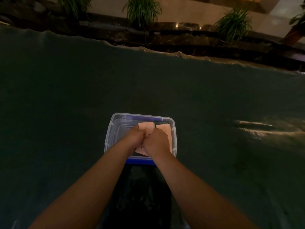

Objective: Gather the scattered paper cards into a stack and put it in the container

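A: Where are the cards (146, 126) now?

B: Inside the clear box (110, 129) on the dark surface (66, 104), under both hands. The left hand (136, 138) and right hand (156, 142) sit side by side, touching, each with its grip closed on the cards.

A: One tidy stack?

B: Not quite, I'd say. Two far ends show beyond the fingers, slightly apart. The long axis runs away from the person, toward the box's far wall.

A: Which hand is nearer?

B: Both equally. The cards lie directly beneath them, so I judge they only need squaring and letting go.
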A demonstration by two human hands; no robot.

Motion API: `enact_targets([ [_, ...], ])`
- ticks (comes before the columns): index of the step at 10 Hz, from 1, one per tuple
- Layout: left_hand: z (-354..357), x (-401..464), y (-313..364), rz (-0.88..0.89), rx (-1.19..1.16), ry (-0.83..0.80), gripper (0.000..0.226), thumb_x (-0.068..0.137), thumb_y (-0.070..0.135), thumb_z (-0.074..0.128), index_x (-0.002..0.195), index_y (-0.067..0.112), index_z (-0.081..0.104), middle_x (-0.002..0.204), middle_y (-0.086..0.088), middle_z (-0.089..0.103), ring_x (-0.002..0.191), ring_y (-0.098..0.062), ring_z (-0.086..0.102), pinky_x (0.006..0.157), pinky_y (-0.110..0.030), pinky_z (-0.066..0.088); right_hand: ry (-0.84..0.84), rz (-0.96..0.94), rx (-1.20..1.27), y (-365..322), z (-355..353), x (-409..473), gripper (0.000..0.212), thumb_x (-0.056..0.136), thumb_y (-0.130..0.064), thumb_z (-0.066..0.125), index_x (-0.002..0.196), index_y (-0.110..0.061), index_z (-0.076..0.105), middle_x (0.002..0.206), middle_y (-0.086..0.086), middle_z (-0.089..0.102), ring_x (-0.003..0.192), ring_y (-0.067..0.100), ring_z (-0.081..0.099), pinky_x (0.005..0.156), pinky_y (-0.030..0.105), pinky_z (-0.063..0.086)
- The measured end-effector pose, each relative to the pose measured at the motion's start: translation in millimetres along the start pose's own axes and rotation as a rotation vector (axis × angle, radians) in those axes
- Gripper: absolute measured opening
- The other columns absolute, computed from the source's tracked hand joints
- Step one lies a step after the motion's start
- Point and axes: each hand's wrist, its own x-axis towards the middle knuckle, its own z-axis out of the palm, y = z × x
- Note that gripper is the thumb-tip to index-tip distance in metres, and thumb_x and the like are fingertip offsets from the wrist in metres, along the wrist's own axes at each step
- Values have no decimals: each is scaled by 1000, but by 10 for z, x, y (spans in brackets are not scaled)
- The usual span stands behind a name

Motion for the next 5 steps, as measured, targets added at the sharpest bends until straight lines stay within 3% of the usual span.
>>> enact_targets([
  [2, -5, -31, 2, -5, 1, -3, 24, 109, 24, 48, 129, 19, 59, 123, -16, 68, 114, -36, 67, 105, -57, 55, 15, -32, -57, -6, -51, -39, 20, 108, -20, 52, 121, -12, 65, 116, 9, 70, 103, 22, 68, 94, 36, 57],
  [3, 14, -17, 26, -24, -49, 29, 13, 109, 29, 50, 107, 22, 60, 105, -13, 70, 96, -31, 69, 93, -50, 60, 37, -5, 105, 53, -98, -31, 15, 107, -24, 55, 111, -17, 68, 107, 4, 74, 83, 11, 65, 71, 23, 54],
  [4, 5, -27, 77, -43, -48, 95, 19, 109, 34, 50, 101, 20, 59, 95, -11, 68, 82, -25, 66, 80, -41, 58, 29, -14, 168, 110, -214, -42, 12, 107, -26, 56, 106, -23, 67, 99, -3, 73, 71, 2, 61, 56, 15, 45],
  [5, -42, -96, 150, 76, 80, 219, 25, 109, 38, 53, 123, 19, 60, 103, -8, 68, 81, -17, 63, 66, -32, 51, 49, -120, 119, 175, -566, -177, 12, 102, -30, 64, 113, -33, 66, 93, -20, 62, 68, -9, 54, 52, 11, 38],
])
